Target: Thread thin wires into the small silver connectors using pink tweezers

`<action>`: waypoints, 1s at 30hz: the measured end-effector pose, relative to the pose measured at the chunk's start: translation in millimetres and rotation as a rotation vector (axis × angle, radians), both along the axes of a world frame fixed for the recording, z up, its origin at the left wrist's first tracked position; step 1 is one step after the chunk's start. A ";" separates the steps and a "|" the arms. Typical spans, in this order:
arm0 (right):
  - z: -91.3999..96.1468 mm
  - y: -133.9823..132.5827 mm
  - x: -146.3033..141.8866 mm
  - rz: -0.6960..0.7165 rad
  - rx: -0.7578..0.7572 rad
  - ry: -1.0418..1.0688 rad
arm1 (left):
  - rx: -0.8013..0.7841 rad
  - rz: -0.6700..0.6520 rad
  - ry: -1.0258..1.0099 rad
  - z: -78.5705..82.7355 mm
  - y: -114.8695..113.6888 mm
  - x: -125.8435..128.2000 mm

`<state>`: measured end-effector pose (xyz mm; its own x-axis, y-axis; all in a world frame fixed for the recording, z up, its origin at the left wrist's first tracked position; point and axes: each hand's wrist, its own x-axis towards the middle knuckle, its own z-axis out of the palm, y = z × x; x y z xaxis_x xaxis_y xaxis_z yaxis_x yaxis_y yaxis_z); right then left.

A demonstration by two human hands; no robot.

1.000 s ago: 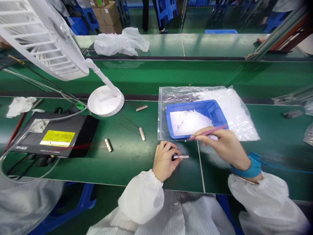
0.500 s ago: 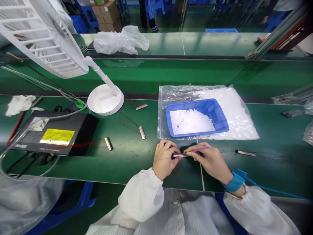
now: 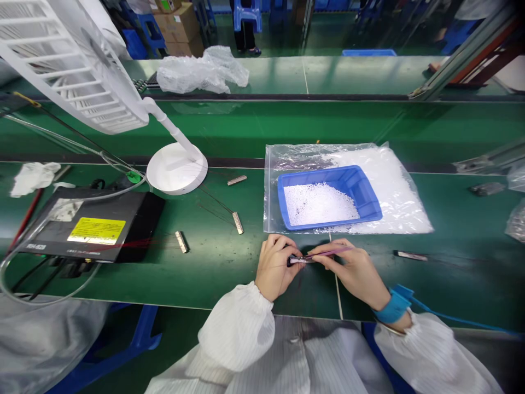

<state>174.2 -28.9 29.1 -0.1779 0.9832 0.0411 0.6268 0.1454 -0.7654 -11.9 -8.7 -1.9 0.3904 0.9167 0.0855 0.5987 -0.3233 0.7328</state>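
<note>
A small metal strip [image 3: 298,260] is pinched narrowly by the left hand [image 3: 275,268] just above the green bench mat [image 3: 221,279], near its edge, apparently steadied there for the slim pink tool [image 3: 332,252], which is held in a narrow pinch by the right hand [image 3: 355,271] with its tip at the strip.

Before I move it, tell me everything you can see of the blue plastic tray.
The shallow, rectangular blue plastic tray has sloped walls and a raised rim, and holds a layer of white granules. It sits slightly angled on a clear plastic bag of more white granules, on a green workbench. Neither the left hand nor the right hand touches it.
</note>
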 end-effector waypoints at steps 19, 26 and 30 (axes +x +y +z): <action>1.5 1.2 1.5 0.007 0.069 -0.067 | -0.003 -0.004 0.011 -0.9 -0.3 -0.2; 3.7 1.1 -0.8 0.013 0.072 -0.061 | -0.005 -0.003 0.013 0.6 -0.1 0.4; 3.0 1.1 0.2 0.013 0.082 -0.082 | -0.009 -0.003 0.018 0.0 -0.3 0.4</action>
<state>174.4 -27.8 32.1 -0.1967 0.9747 0.1061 0.6844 0.2140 -0.6970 -11.6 -9.0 -2.0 0.3944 0.9162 0.0706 0.6109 -0.3188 0.7247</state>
